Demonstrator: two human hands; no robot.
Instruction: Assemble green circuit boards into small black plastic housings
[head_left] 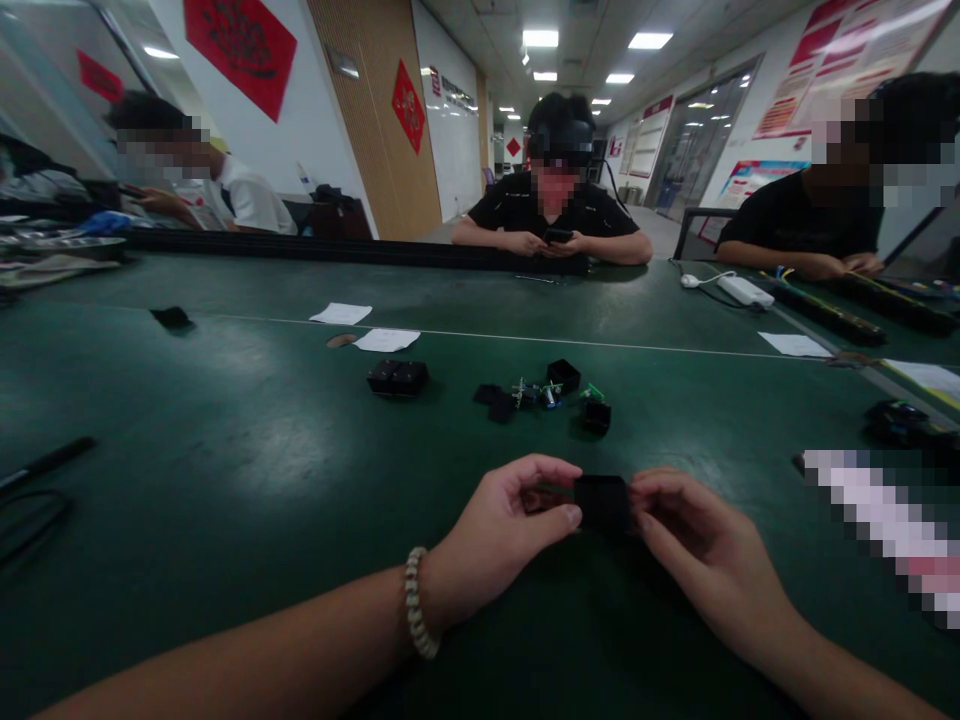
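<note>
Between my two hands is a small black plastic box (pixel 602 503), held just above the green tabletop. My left hand (pixel 517 510), with a beaded bracelet (pixel 417 603) at the wrist, pinches the box's left side between thumb and fingers. My right hand (pixel 697 535) grips its right edge with the fingertips. Beyond the hands lie small circuit boards (pixel 536 393), an open black case (pixel 563 375), another black case (pixel 596 417) and flat black pieces (pixel 495 401). What is inside the held box is too dark to make out.
Black boxes (pixel 398 377) stand together left of the parts. Paper sheets (pixel 386 340) lie farther back on the green table (pixel 247 520). A black pen-like tool (pixel 52 465) and cable are at left. A white power strip (pixel 745 291) is back right. Several people sit around the table.
</note>
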